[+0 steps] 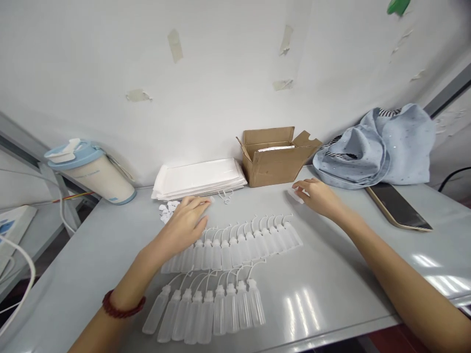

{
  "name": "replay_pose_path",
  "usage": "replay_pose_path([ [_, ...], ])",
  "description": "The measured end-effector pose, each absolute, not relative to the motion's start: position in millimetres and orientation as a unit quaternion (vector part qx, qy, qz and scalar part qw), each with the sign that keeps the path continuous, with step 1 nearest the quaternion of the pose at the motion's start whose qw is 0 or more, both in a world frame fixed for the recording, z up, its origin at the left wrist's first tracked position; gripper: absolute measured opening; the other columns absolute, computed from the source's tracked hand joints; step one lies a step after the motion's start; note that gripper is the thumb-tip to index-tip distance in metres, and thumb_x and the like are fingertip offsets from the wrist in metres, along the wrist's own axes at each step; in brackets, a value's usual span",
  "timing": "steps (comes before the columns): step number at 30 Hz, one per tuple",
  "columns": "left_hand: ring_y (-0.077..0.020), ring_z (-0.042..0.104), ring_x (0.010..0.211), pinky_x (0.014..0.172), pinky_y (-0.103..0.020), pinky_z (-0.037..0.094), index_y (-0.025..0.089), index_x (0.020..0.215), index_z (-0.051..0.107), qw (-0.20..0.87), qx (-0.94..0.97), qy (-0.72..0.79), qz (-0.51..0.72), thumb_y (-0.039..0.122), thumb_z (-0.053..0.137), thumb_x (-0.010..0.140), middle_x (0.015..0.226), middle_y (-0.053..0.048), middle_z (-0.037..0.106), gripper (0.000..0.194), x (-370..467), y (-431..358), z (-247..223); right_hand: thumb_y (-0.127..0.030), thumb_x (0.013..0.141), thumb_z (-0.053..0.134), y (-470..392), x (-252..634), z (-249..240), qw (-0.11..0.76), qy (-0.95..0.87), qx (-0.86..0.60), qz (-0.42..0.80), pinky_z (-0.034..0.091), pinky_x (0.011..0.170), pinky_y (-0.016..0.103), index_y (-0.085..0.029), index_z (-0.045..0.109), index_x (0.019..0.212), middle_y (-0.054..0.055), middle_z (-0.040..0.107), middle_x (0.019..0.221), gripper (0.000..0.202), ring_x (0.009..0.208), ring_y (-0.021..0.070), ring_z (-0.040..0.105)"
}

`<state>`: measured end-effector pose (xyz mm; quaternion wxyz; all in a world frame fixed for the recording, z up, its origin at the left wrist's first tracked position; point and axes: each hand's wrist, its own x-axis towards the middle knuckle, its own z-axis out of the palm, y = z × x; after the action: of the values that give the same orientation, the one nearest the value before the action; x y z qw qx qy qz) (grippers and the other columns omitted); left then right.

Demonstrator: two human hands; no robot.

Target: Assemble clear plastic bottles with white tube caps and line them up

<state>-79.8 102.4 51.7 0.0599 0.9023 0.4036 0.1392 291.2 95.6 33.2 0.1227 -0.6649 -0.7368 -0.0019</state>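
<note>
Far left: cream tumbler [99, 176] with blue lid, tilted in view, on grey table [331, 294]. Next, left hand [187, 221], dark-red beaded bracelet [123, 305] on wrist, over left end of back bottle row [235, 252]; fingers out, thumb apart, small clear bit near fingertips, can't tell if grip pinches it. White scraps [167, 210] just beside that hand. Front bottle row [220, 309] nearer the camera; both rows translucent, thin curved strips at necks. Behind: white flat stack [198, 177], white loops [227, 197] at its front edge. Then open cardboard box [275, 166] against wall. Right hand [314, 196] in front of box, grip pinching a translucent piece [295, 196] at table level, partly hidden. Far right: light-blue cloth item [403, 147], dark-screened phone [399, 206] just in front.
</note>
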Motion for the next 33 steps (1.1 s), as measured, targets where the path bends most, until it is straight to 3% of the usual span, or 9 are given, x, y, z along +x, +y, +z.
replay_pose_path([
  [4, -0.0276, 0.051, 0.115, 0.085, -0.042, 0.051, 0.018, 0.111, 0.06, 0.068, 0.85, 0.455, 0.256, 0.029, 0.044, 0.092, 0.118, -0.009, 0.063, 0.028, -90, 82, 60, -0.021, 0.088, 0.047, 94, 283, 30, 0.13, -0.749, -0.649, 0.028, 0.047, 0.071, 0.037, -0.014, 0.066, 0.106, 0.012, 0.069, 0.084, 0.027, 0.088, 0.0297, 0.06],
  [9, -0.0242, 0.06, 0.099, 0.083, -0.04, 0.052, 0.02, 0.095, 0.064, 0.005, 0.83, 0.439, 0.344, 0.022, 0.049, 0.09, 0.098, -0.006, 0.069, 0.016, -83, 71, 60, -0.028, 0.085, 0.051, 88, 272, 28, 0.162, -0.749, -0.639, 0.066, 0.047, 0.068, 0.034, -0.015, 0.058, 0.118, 0.01, 0.066, 0.081, 0.035, 0.084, 0.0266, 0.061],
  [14, -0.0217, 0.06, 0.094, 0.082, -0.038, 0.051, 0.016, 0.097, 0.062, -0.002, 0.845, 0.388, 0.369, 0.016, 0.052, 0.089, 0.097, -0.007, 0.067, 0.013, -69, 60, 56, -0.033, 0.091, 0.042, 72, 247, 43, 0.233, -0.731, -0.633, 0.105, 0.046, 0.062, 0.031, -0.016, 0.05, 0.124, 0.007, 0.061, 0.087, 0.038, 0.072, 0.0192, 0.057],
  [18, -0.0212, 0.057, 0.1, 0.089, -0.04, 0.048, 0.016, 0.105, 0.059, 0.09, 0.873, 0.358, 0.318, 0.018, 0.053, 0.089, 0.105, -0.008, 0.064, 0.018, -61, 45, 58, -0.035, 0.088, 0.054, 47, 213, 56, 0.44, -0.652, -0.508, 0.351, 0.046, 0.062, 0.028, -0.021, 0.053, 0.116, 0.001, 0.054, 0.081, 0.031, 0.071, 0.0154, 0.055],
  [21, -0.0207, 0.053, 0.105, 0.088, -0.037, 0.049, 0.018, 0.111, 0.057, 0.179, 0.889, 0.328, 0.265, 0.017, 0.054, 0.088, 0.111, -0.008, 0.061, 0.023, -56, 33, 61, -0.03, 0.086, 0.06, 26, 191, 61, 0.499, -0.574, -0.433, 0.484, 0.048, 0.066, 0.028, -0.023, 0.052, 0.103, 0.0, 0.059, 0.083, 0.019, 0.073, 0.014, 0.059],
  [25, -0.0194, 0.052, 0.106, 0.086, -0.033, 0.05, 0.02, 0.113, 0.056, 0.24, 0.884, 0.31, 0.256, 0.015, 0.054, 0.088, 0.113, -0.007, 0.059, 0.025, -51, 24, 64, -0.024, 0.082, 0.067, 11, 177, 64, 0.506, -0.551, -0.416, 0.517, 0.045, 0.062, 0.023, -0.022, 0.054, 0.085, 0.0, 0.058, 0.089, 0.014, 0.075, 0.0108, 0.056],
  [33, -0.0182, 0.053, 0.105, 0.087, -0.032, 0.049, 0.021, 0.113, 0.056, 0.246, 0.874, 0.311, 0.282, 0.015, 0.053, 0.089, 0.112, -0.005, 0.059, 0.025, -50, 21, 70, -0.021, 0.079, 0.071, 13, 179, 63, 0.489, -0.547, -0.41, 0.541, 0.042, 0.062, 0.021, -0.02, 0.055, 0.084, 0.0, 0.058, 0.088, 0.016, 0.077, 0.0101, 0.054],
])
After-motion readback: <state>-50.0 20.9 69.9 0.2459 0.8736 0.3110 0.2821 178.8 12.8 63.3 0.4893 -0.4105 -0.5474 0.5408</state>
